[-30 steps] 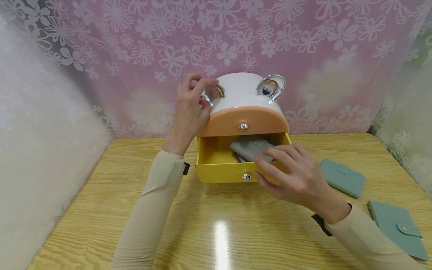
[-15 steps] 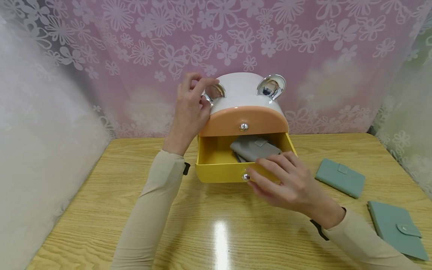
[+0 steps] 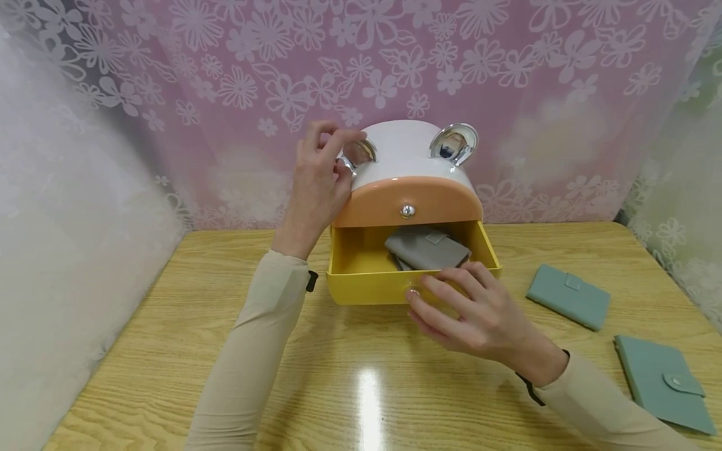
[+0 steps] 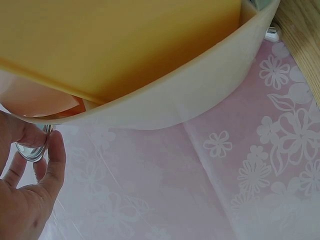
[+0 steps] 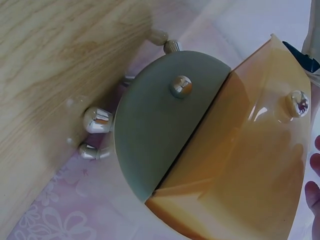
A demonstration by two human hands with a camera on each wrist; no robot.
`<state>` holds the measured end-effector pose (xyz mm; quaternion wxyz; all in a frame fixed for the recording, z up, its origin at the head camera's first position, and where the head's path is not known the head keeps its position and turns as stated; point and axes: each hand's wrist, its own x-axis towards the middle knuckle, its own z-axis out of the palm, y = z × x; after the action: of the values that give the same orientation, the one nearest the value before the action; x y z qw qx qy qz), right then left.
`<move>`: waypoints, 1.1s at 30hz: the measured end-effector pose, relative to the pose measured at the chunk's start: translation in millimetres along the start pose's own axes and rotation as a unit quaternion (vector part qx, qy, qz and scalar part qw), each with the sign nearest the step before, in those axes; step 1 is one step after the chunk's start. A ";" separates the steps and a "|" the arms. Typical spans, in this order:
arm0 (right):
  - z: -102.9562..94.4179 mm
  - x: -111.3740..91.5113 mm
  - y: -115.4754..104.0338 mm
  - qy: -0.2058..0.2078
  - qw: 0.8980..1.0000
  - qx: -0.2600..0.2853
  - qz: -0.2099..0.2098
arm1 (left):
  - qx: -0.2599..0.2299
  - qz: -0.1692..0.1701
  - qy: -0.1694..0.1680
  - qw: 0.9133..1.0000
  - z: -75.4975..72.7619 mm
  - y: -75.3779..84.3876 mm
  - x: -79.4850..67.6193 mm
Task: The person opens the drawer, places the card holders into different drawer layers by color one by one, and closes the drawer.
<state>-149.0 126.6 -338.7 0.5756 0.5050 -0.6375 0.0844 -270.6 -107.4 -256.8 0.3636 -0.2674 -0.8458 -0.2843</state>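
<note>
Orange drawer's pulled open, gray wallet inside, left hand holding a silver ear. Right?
Wrong drawer: the head view shows the yellow drawer open, below the closed orange one. Gray wallet inside and left hand holding a silver ear stand.

Pink backdrop (image 3: pixel 361 75) with white flowers, wood-grain tabletop (image 3: pixel 440 401), bright glare (image 3: pixel 370 407)

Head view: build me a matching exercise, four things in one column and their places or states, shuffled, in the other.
Things:
1. left hand
2. orange drawer
3. right hand
4. grey wallet

Places or states:
A. inside the open yellow drawer
B. pinching a silver ear
C. in front of the yellow drawer, near its knob
D. closed, just above the yellow drawer

Pairs: 1-B, 2-D, 3-C, 4-A
</note>
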 end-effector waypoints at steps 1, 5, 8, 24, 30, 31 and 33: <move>0.4 -0.2 -0.3 -0.004 1.000 0.000 0.001 | 0.000 0.000 0.000 1.000 0.1 0.0 0.2; 1.8 -1.3 -1.0 -0.020 1.000 -0.004 0.005 | 0.002 0.002 0.000 1.000 0.3 -0.1 1.0; 2.9 -2.5 -1.3 -0.032 0.999 -0.009 0.006 | 0.001 0.003 0.000 1.000 0.2 0.2 1.3; 0.7 -21.5 -3.5 -0.110 0.993 -0.033 0.008 | -0.009 -0.010 -0.004 1.000 -0.2 0.4 0.9; 1.3 -21.2 -4.8 -0.108 0.994 -0.033 0.011 | -0.007 -0.015 -0.007 1.000 -0.4 0.4 0.2; 1.4 -21.2 -4.9 -0.109 0.993 -0.033 0.011 | -0.007 -0.015 -0.007 1.000 -0.4 0.5 0.2; 1.5 -21.3 -5.1 -0.109 0.993 -0.034 0.012 | -0.005 -0.013 -0.006 1.000 -0.3 0.6 0.3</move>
<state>-149.8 134.8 -359.0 0.5181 0.4840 -0.7051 0.0138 -270.2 -107.1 -256.3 0.3531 -0.2602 -0.8500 -0.2919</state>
